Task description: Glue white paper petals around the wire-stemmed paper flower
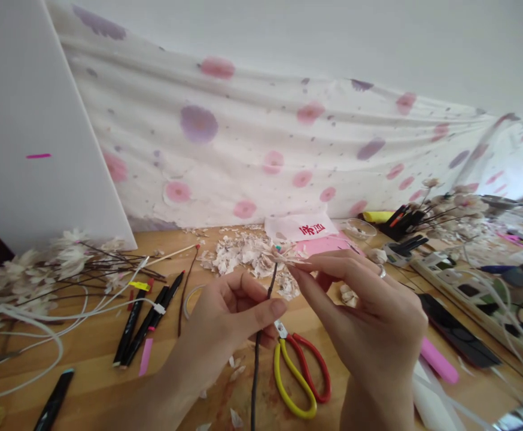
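My left hand (239,314) pinches a thin dark stem (255,377), held upright between thumb and fingers. At the stem's top sits a small pale flower head (283,257) with thin petals and a blue-green dot at its centre. My right hand (362,305), with a ring on one finger, pinches a pale petal at the flower head's right side between thumb and index finger. Below the hands, scissors (278,371) with one yellow and one red handle lie on the table. Behind the flower head is a pile of pale, papery scraps (239,254).
On the left lie black markers (154,317), white cables (59,341) and dried-looking pale flowers (70,257). To the right are a power strip (459,281), a black phone-like slab (459,332) and a pink object (438,360). A flower-patterned cloth (252,137) hangs behind.
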A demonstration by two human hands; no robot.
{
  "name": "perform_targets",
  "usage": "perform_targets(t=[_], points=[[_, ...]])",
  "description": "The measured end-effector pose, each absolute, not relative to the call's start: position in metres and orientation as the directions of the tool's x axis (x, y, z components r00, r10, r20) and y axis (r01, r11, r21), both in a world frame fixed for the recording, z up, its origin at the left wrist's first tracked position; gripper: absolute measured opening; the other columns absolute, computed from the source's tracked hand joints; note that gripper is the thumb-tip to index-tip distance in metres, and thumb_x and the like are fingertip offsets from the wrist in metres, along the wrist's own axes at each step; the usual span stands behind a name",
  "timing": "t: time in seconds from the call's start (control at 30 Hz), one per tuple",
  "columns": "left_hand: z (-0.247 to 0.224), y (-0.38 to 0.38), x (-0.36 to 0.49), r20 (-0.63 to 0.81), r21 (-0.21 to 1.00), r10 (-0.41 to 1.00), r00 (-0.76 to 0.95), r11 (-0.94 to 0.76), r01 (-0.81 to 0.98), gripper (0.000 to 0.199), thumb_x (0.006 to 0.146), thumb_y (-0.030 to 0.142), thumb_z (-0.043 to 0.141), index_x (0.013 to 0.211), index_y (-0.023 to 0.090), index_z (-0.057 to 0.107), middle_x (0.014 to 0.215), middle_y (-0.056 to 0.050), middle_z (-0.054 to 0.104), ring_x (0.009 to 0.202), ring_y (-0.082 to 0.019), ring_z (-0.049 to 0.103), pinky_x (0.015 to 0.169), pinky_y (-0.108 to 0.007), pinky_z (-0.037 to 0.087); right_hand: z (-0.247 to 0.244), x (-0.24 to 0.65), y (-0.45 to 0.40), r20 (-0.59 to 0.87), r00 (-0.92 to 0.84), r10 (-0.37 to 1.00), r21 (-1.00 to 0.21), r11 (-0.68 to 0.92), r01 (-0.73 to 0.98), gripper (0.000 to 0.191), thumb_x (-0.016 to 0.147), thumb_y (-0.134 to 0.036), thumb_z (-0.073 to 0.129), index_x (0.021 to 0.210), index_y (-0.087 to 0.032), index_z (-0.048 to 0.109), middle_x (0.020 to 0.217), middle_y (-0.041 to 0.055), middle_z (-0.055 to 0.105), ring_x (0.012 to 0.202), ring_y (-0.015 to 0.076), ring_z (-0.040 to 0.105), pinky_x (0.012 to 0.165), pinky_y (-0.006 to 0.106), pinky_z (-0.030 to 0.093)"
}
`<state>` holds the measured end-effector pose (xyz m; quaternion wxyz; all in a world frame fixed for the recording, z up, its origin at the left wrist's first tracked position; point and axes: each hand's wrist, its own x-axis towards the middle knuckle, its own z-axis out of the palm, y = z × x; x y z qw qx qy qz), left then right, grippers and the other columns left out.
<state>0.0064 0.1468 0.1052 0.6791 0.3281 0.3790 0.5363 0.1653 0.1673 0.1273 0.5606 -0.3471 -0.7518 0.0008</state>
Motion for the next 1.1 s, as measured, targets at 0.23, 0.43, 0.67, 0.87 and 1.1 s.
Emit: perform_targets(t=[0.23, 0.43, 0.67, 0.87, 1.1], points=[[0.1008, 0.1447, 0.0072, -0.138, 0.847, 0.975, 0.172, 0.206, -0.49, 0.041, 0.058, 0.033, 0.099, 0.064, 0.017, 0.062, 0.051, 0.003, 0.07, 0.043, -0.008, 0.063, 0.045, -0.014, 0.052, 0.127, 0.1659, 0.1669, 0.84, -0.126, 0.529, -0.386, 0.743, 0.546, 0.021, 0.086, -0.003, 0.074, 0.088, -0.024, 0.068, 0.075, -0.0061, 0.069, 0.059, 0.008, 0.058, 0.055, 0.022, 0.048], [0.1001, 0.148, 0.0075, -0.121, 0.839, 0.979, 0.165, 0.19, -0.51, 0.038, 0.061, 0.031, 0.097, 0.064, 0.017, 0.062, 0.052, 0.004, 0.07, 0.043, -0.008, 0.063, 0.044, -0.014, 0.052, 0.1265, 0.1659, 0.1651, 0.843, -0.114, 0.526, -0.376, 0.728, 0.574, 0.021, 0.087, -0.006, 0.074, 0.089, -0.026, 0.068, 0.074, -0.0069, 0.068, 0.058, 0.0083, 0.057, 0.054, 0.023, 0.047], [0.0983, 0.1474, 0.0075, -0.147, 0.833, 0.976, 0.163, 0.211, -0.512, 0.041, 0.056, 0.03, 0.099, 0.063, 0.017, 0.061, 0.051, 0.004, 0.069, 0.043, -0.008, 0.064, 0.044, -0.014, 0.053, 0.1266, 0.166, 0.1653, 0.84, -0.105, 0.533, -0.383, 0.718, 0.581, 0.019, 0.087, -0.007, 0.075, 0.088, -0.025, 0.068, 0.071, -0.006, 0.066, 0.056, 0.0095, 0.056, 0.052, 0.025, 0.045], [0.0974, 0.1486, 0.0083, -0.14, 0.832, 0.977, 0.16, 0.204, -0.516, 0.041, 0.06, 0.028, 0.098, 0.063, 0.017, 0.059, 0.049, 0.005, 0.068, 0.042, -0.008, 0.063, 0.042, -0.014, 0.053, 0.1268, 0.1671, 0.1666, 0.836, -0.103, 0.539, -0.39, 0.716, 0.579, 0.019, 0.087, -0.007, 0.075, 0.086, -0.024, 0.068, 0.072, -0.0059, 0.066, 0.056, 0.0088, 0.055, 0.051, 0.025, 0.045], [0.097, 0.1496, 0.0077, -0.155, 0.849, 0.976, 0.152, 0.21, -0.484, 0.044, 0.056, 0.031, 0.1, 0.063, 0.017, 0.058, 0.047, 0.006, 0.067, 0.041, -0.007, 0.062, 0.042, -0.014, 0.051, 0.1265, 0.1668, 0.1673, 0.839, -0.112, 0.533, -0.39, 0.732, 0.558, 0.02, 0.085, -0.005, 0.075, 0.087, -0.023, 0.068, 0.073, -0.0068, 0.065, 0.056, 0.0071, 0.054, 0.053, 0.022, 0.046]])
